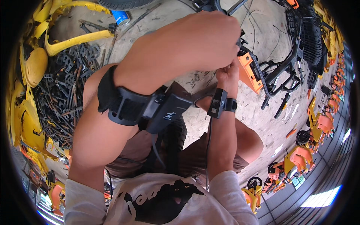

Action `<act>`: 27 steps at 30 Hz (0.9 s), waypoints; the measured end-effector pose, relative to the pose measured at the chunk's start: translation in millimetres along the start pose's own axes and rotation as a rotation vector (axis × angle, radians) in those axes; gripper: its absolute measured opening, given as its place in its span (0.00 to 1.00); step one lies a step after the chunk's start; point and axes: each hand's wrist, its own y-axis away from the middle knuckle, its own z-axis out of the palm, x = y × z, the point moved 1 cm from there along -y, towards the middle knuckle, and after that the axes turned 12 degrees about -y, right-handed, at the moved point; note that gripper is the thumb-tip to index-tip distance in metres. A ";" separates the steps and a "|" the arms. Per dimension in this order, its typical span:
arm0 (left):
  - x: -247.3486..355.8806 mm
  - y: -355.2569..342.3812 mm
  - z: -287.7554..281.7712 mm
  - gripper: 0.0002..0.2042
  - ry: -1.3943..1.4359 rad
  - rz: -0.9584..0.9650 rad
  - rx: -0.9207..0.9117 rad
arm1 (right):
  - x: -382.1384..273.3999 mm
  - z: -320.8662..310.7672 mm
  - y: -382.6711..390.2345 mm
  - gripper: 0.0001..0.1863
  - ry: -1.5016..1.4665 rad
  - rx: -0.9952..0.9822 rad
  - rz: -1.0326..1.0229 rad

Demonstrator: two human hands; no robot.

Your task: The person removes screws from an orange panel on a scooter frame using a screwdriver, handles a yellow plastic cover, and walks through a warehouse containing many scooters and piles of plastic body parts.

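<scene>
My left hand (219, 39) reaches across to the top middle of the head view, its fingers curled over a part of a black metal frame (284, 67); what they hold is hidden. Just below it my right hand (227, 74) is closed, fingertips together and partly covered by the left, on something I cannot make out. Both hands are at the left edge of an orange plastic piece (250, 77) fixed among the black tubes.
A heap of dark metal parts (63, 93) and yellow panels (35, 67) lie to the left. A blue can (120, 17) and a tyre (125, 3) are at the top. Dark slatted parts (305, 37) and rows of orange-yellow scooters (300, 159) are to the right.
</scene>
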 end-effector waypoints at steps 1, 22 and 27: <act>-0.6 0.1 -2.5 0.15 0.016 -0.009 0.028 | 3.6 5.9 3.2 0.11 -0.067 0.092 0.010; 0.8 -1.8 -29.0 0.13 0.094 -0.196 -0.043 | 119.9 81.6 1.5 0.12 -0.371 -0.001 0.100; 7.4 -5.1 -26.9 0.12 0.082 -0.173 -0.037 | 145.9 79.2 -29.2 0.15 -0.422 0.043 0.118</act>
